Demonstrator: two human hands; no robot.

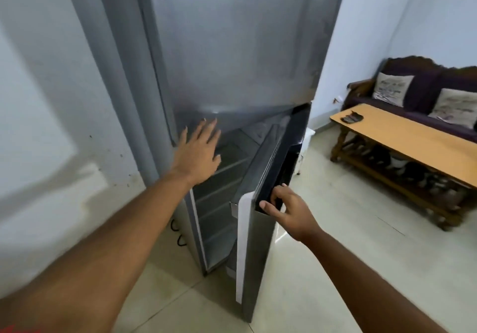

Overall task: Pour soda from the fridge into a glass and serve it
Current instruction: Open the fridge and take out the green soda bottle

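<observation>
A tall grey fridge [237, 48] stands in front of me against the wall. Its lower door [260, 234] is swung partly out to the right. My right hand [286, 210] grips the dark handle recess [273, 177] on that door's edge. My left hand [198, 149] is open, fingers spread, at the gap just below the upper door. Pale shelves [227, 175] show inside the lower compartment. I see no soda bottle and no glass in the visible part.
A wooden coffee table [402, 139] stands to the right with a small dark object [351, 117] on its near end. Behind it is a dark sofa [426, 84] with two cushions. Pale floor tiles [335, 268] spread between fridge and table. Black cables [178, 232] lie by the fridge's left foot.
</observation>
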